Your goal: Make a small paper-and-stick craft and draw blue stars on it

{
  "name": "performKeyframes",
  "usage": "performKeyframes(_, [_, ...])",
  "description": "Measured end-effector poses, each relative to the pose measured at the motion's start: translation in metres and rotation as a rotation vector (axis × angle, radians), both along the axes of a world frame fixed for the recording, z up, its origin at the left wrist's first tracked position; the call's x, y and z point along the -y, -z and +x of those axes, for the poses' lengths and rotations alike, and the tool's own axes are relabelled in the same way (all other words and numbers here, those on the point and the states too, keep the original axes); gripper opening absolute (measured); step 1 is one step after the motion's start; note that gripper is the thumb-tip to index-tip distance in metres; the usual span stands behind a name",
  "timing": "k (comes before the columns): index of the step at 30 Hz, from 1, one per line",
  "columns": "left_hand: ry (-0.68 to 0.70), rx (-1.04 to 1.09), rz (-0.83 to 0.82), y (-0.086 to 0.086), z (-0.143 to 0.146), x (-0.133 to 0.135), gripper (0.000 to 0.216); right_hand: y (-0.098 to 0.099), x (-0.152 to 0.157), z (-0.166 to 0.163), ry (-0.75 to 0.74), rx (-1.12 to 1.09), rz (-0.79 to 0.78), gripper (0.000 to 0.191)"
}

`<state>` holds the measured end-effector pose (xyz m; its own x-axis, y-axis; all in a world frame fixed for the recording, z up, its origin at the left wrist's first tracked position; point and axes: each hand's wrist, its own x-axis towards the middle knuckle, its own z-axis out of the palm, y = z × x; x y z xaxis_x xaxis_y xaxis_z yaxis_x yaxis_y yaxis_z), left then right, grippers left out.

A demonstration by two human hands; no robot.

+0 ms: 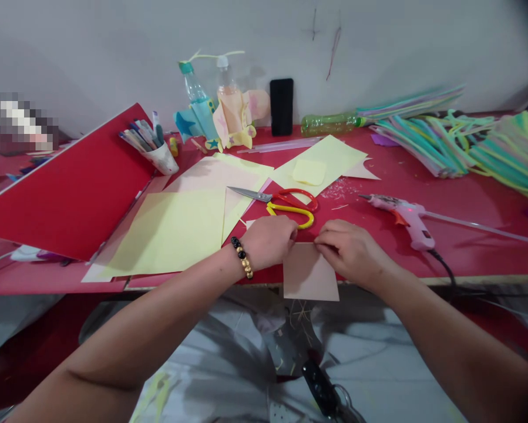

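Note:
A pale pink square of paper hangs partly over the table's front edge. My left hand, with a bead bracelet at the wrist, closes its fingers at the paper's upper left corner. At the upper right corner my right hand pinches the same sheet between thumb and fingers. Just beyond my left hand lie scissors with one red and one yellow handle, blades pointing left. Yellow sheets are spread on the left. A small yellow paper piece rests on another yellow sheet behind the scissors.
A pink glue gun with a cord lies on the right. Bundled coloured strips, a green bottle, a black phone and decorated bottles line the back. A pen cup stands by a tilted red board.

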<state>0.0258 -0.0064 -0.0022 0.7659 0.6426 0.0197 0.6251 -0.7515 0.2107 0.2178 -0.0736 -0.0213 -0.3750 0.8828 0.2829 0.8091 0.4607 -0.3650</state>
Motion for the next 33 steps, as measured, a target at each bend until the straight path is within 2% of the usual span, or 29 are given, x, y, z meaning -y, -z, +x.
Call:
performKeyframes(4, [0.011, -0.005, -0.023, 0.001, -0.001, 0.000, 0.012, -0.004, -0.005, -0.003, 0.072, -0.024, -0.094, 0.017])
performKeyframes(9, [0.056, 0.037, 0.027, 0.007, -0.006, 0.004, 0.012, -0.007, -0.009, -0.004, 0.164, -0.047, -0.176, 0.013])
performKeyframes(16, [0.050, 0.063, 0.019, 0.009, -0.007, 0.003, 0.009, -0.013, -0.008, -0.008, 0.211, 0.012, -0.271, 0.012])
performKeyframes(28, [0.083, 0.086, -0.053, 0.007, -0.008, -0.003, 0.008, -0.011, -0.006, -0.006, 0.172, 0.029, -0.266, 0.011])
performKeyframes(33, [0.087, 0.095, -0.072, 0.005, -0.008, -0.003, 0.011, -0.010, -0.005, -0.005, 0.098, 0.022, -0.211, 0.014])
